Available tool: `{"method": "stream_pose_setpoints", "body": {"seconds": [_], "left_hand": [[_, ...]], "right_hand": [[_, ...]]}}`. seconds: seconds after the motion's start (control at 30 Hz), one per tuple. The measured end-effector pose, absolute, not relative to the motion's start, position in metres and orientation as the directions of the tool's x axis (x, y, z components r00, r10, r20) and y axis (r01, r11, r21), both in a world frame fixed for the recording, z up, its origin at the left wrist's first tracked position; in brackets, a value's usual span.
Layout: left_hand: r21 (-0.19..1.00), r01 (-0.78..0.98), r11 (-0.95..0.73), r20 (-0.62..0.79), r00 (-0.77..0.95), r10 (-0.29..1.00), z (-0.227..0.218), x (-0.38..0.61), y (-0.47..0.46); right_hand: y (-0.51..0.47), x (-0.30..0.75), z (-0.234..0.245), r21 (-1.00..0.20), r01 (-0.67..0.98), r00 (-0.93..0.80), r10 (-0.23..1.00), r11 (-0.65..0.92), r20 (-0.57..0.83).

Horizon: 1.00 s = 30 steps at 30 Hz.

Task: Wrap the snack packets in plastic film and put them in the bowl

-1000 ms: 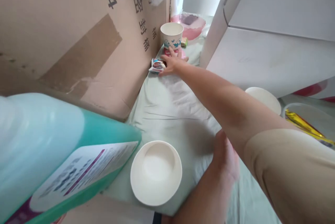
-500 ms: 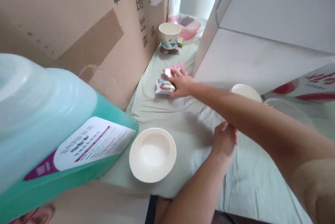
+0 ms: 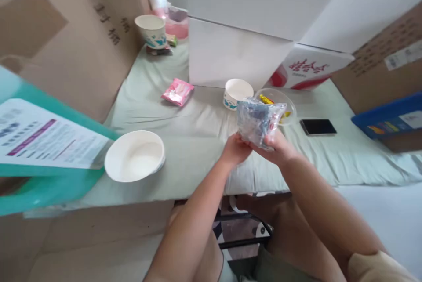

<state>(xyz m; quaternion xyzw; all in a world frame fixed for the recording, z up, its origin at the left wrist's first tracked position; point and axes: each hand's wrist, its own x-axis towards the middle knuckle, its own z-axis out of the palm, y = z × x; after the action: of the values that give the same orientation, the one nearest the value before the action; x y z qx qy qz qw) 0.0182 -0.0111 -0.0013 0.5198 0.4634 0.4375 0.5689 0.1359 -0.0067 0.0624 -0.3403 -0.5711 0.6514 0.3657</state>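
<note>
From the head view, several items are only partly visible to me: the teal bottle (image 3: 62, 137) is cut off at the left edge, and the clear packet (image 3: 257, 119) covers part of the round plastic tub (image 3: 290, 102) and the lower edge of the middle paper bowl (image 3: 232, 93). Most fingers of the left hand (image 3: 238, 148) and right hand (image 3: 278, 146) are hidden behind the packet; the print on it is too blurred to read. The packet itself is crinkled and glossy, see-through in places, with bluish-grey matter inside and a reddish mark near its right side. It is tilted up above the front part of the cloth (image 3: 198, 141) — both hands pinch its lower end, the right thumb across the front. The pink packet (image 3: 178, 92) lies well apart, to the left, on the cloth.
</note>
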Motion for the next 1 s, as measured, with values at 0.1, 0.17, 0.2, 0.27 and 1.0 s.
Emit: {"method": "stream_pose_setpoints", "body": {"seconds": [0.1,0.17,0.2,0.27,1.0], "left_hand": [[0.964,-0.154,0.216,-0.179,0.223,0.958,-0.004,0.025,-0.007],[0.867,-0.379,0.322,-0.239,0.251,0.938,-0.002,0.031,-0.007],[0.812,-0.459,0.361,-0.245,0.295,0.924,-0.001,0.034,-0.008],[0.763,-0.504,0.405,-0.226,0.380,0.897,0.004,0.038,-0.009],[0.864,-0.433,0.258,-0.243,0.090,0.966,0.015,0.046,0.007]], "right_hand": [[-0.031,0.169,0.035,-0.936,-0.323,-0.376,0.927,-0.141,-0.010],[-0.038,0.179,0.021,-0.917,-0.370,-0.291,0.956,-0.151,-0.040],[-0.039,0.182,0.016,-0.920,-0.359,-0.262,0.963,-0.160,-0.065],[-0.040,0.186,0.012,-0.959,-0.242,-0.239,0.967,-0.145,-0.086],[-0.045,0.239,0.012,-0.984,0.161,0.066,0.995,-0.081,-0.071]]}}
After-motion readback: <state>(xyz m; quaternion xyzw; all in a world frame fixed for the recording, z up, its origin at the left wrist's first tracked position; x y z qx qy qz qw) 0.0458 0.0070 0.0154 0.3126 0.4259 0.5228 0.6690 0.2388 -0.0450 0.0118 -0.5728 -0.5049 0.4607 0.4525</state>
